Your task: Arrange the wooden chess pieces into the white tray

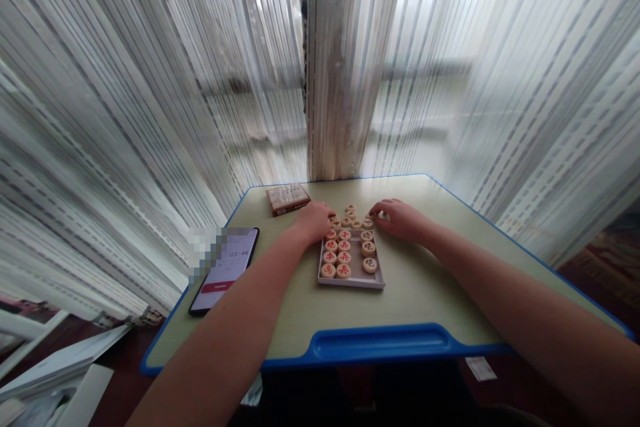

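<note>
A shallow white box tray (359, 271) lies on the table in front of me. Red-marked Chinese chess pieces (343, 257) fill two columns at its left, and black-marked Chinese chess pieces (369, 265) form a column along its right side. Behind the tray, several loose round pieces (351, 215) are gathered between my hands. My left hand (315, 220) is curled at the tray's far left corner, fingertips by the loose pieces; what they hold is hidden. At the far right corner, my right hand (399, 219) pinches a piece, thumb and finger closed.
A brown printed box lid (288, 197) lies at the back left. A phone (225, 273) showing a timer rests near the left edge. The table (425, 307) has a blue rim and a blue front groove (380, 341). Striped curtains (340, 67) hang directly behind.
</note>
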Demonstrator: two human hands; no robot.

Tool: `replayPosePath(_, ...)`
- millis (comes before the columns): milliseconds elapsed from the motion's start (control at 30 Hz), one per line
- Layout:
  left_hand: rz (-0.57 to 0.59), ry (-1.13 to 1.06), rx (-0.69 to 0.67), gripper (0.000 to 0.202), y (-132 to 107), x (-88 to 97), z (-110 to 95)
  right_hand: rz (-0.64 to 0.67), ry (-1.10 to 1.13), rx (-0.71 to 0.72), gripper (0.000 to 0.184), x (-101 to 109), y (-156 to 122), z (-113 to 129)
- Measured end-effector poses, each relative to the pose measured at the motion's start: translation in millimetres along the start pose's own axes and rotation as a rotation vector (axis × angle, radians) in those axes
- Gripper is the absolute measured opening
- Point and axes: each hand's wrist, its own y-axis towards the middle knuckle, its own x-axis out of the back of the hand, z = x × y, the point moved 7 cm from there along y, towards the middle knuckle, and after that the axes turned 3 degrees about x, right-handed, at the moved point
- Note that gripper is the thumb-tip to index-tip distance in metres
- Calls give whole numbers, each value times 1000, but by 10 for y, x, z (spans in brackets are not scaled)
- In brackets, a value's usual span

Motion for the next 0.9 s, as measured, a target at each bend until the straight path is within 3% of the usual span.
replayPosePath(900,30,-61,-8,40,15,-46,23,6,4,9,26,2,1,6)
